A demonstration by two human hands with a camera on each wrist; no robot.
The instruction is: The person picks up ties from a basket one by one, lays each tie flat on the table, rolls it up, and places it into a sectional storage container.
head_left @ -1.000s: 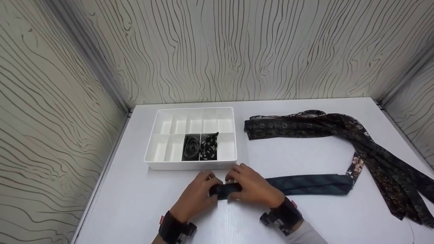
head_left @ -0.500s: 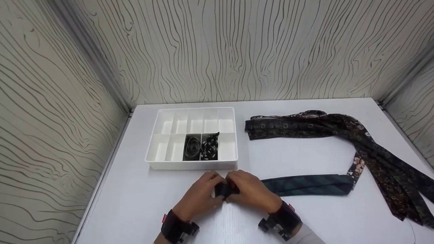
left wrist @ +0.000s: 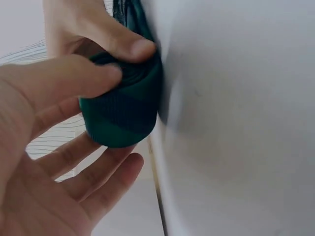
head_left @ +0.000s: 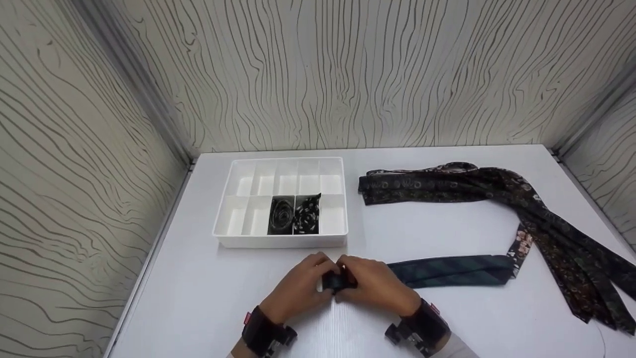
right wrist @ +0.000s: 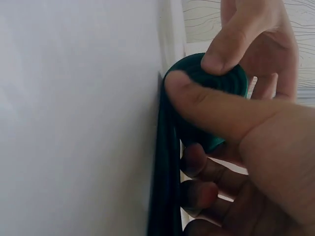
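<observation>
A dark green striped necktie lies along the table, its left end wound into a roll. My left hand pinches one side of that roll, thumb across its coiled face. From the other side my right hand grips it, with the thumb on the coil too. In the left wrist view the rolled tie stands on its edge on the white table, and both thumbs press it. The right wrist view shows the spiral layers of the roll, with the unrolled length running flat away beneath my right fingers.
A white divided tray stands just beyond my hands, with two rolled dark ties in neighbouring front compartments. Several dark floral neckties lie spread at the right, partly draped over the table's right side. Patterned panels enclose the back and sides.
The short flat stretch of tie between my hands is taken up into the roll. My hands have come together around it, the left one shifting rightward.
</observation>
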